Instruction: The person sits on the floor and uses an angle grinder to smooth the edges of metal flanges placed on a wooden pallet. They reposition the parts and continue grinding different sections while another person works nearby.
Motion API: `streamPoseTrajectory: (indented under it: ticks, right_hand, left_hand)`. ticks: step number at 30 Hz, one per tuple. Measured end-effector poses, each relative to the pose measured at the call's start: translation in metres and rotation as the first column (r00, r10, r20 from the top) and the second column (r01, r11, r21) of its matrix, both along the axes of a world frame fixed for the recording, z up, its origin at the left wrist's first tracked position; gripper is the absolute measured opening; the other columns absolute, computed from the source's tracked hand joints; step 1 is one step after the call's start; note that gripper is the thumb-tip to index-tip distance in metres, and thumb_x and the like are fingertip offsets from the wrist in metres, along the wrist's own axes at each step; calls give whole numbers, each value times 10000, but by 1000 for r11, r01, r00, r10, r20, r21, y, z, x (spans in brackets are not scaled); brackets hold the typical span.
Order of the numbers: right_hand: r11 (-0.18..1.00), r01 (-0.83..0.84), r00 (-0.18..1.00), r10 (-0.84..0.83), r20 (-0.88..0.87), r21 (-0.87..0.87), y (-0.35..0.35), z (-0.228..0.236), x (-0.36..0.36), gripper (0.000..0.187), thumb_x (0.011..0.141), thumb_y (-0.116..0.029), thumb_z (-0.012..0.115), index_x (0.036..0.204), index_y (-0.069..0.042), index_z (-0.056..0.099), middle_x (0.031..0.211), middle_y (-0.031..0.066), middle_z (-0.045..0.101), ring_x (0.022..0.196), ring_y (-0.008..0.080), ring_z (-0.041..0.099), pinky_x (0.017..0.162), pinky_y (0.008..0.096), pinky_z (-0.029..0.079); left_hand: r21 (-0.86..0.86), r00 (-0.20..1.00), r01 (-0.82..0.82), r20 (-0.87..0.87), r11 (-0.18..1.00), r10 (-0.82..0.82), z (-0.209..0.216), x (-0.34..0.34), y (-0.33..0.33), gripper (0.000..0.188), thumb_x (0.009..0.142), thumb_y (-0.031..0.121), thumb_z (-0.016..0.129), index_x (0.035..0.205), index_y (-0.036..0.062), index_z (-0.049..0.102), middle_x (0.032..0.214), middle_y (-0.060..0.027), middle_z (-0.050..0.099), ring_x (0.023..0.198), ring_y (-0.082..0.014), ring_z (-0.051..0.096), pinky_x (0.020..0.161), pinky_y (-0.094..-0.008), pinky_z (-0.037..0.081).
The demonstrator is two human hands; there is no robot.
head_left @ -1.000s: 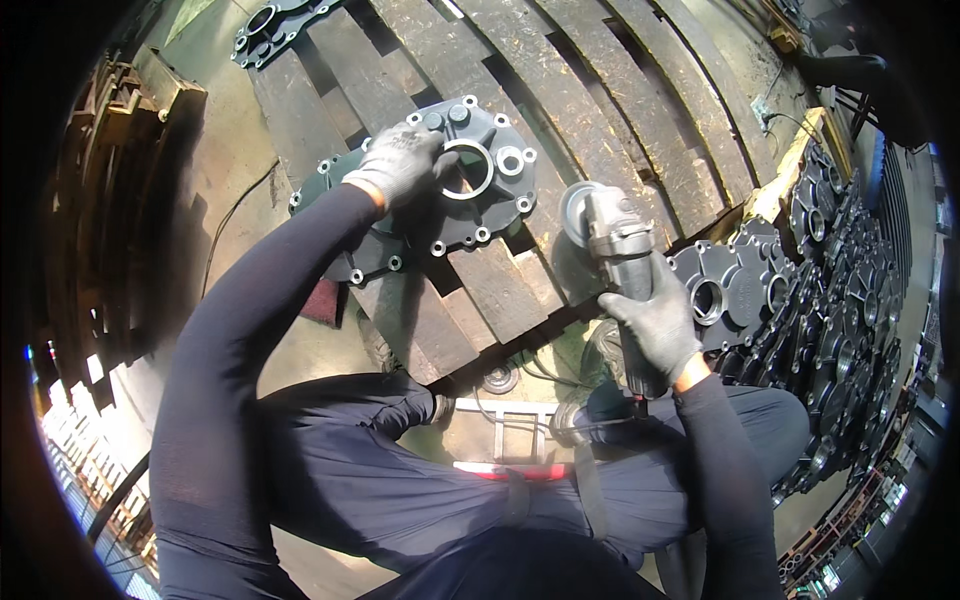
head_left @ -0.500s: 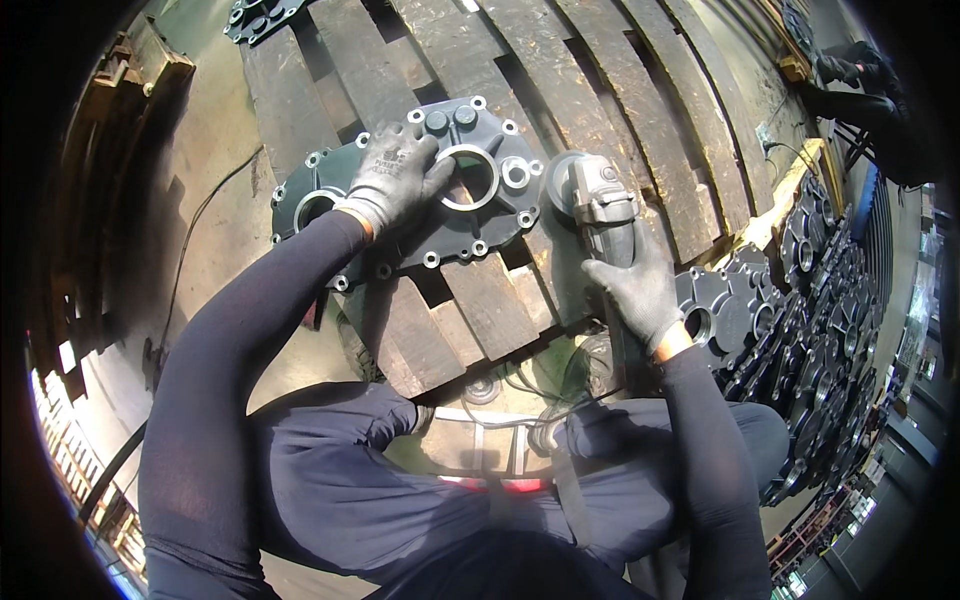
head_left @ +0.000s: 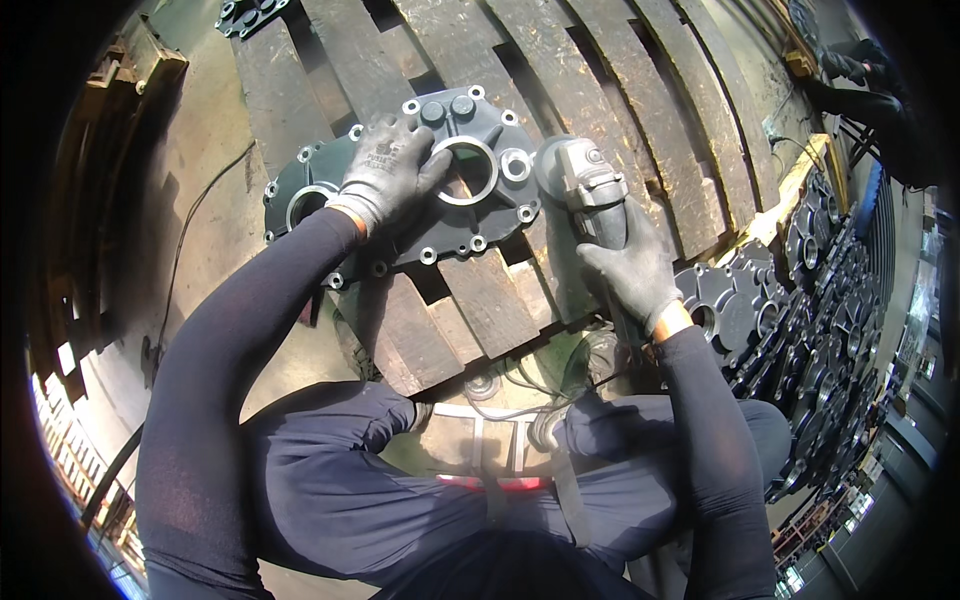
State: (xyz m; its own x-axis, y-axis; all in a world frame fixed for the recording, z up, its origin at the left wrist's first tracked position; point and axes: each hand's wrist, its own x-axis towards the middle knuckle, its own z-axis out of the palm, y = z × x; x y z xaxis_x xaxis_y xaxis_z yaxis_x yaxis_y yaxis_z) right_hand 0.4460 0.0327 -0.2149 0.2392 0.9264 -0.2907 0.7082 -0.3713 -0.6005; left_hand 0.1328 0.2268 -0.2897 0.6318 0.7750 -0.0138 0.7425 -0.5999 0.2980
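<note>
A dark grey cast metal housing cover [head_left: 400, 235] with bright machined rings and bolt holes lies flat on a wooden pallet. My left hand [head_left: 388, 170], in a grey glove, presses on its middle. The fingers curl over the casting and the thumb reaches the rim of the larger ring. To the right of the cover, my gloved right hand [head_left: 640, 262] is wrapped round the body of an angle grinder [head_left: 590, 180]. The grinder's disc end points away from me, next to the cover's right edge. Whether the disc touches the metal I cannot tell.
The slatted pallet [head_left: 560, 60] has gaps between its boards. Another casting [head_left: 250, 15] sits at its far left. Many similar castings [head_left: 810, 330] are piled at the right. A cable [head_left: 200, 215] runs along the floor at left. Another person's leg [head_left: 860, 110] shows at far right.
The grinder has moved slightly away from me and left along the cover's right edge, with my right hand on it. My left hand stays in place on the cover.
</note>
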Motion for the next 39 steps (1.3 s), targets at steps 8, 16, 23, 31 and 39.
streamPoseTrajectory:
  ticks: [8,16,23,31,39]
  right_hand:
    - [1000,22,998,-22,-65,-9,3,-3,2,779,810,-297,892,1489,-20,630,1313,285,753,1253,451,728,1087,516,570]
    - [1000,-24,1000,25,19,-10,1,-4,4,780,798,-317,898,1471,-18,640,1325,286,746,1256,454,728,1089,517,566]
    - [990,124,987,-130,-96,-68,-23,8,11,793,806,-328,901,1484,-14,635,1314,285,758,1233,434,748,1078,492,576]
    - [988,117,967,-135,-214,-98,-71,26,-9,680,847,-180,910,1448,11,656,1268,179,805,1154,235,774,1038,390,597]
    - [993,25,982,-47,-184,-118,-84,7,-30,822,809,-188,914,1546,-25,588,1337,238,767,1232,362,766,1078,449,594]
  left_hand:
    - [7,1000,-8,-13,1000,8,-2,-3,0,446,1041,471,673,1100,52,816,1227,-208,728,1202,-429,656,1098,-554,506]
    - [-12,1000,-16,-21,1000,16,1,-2,-1,453,1036,471,676,1112,49,821,1230,-215,729,1210,-427,657,1099,-552,512]
    - [-7,1000,-15,1,1000,15,-6,-5,-1,421,1036,470,681,1106,69,788,1260,-211,694,1213,-444,626,1055,-592,505]
    - [27,1000,5,-10,1000,-5,-11,-5,3,416,1044,467,692,1118,69,788,1270,-206,697,1187,-441,650,1031,-582,525]
    - [57,1000,13,-18,998,-12,-12,-4,4,434,1050,482,683,1111,69,800,1220,-205,721,1169,-429,672,1032,-564,533]
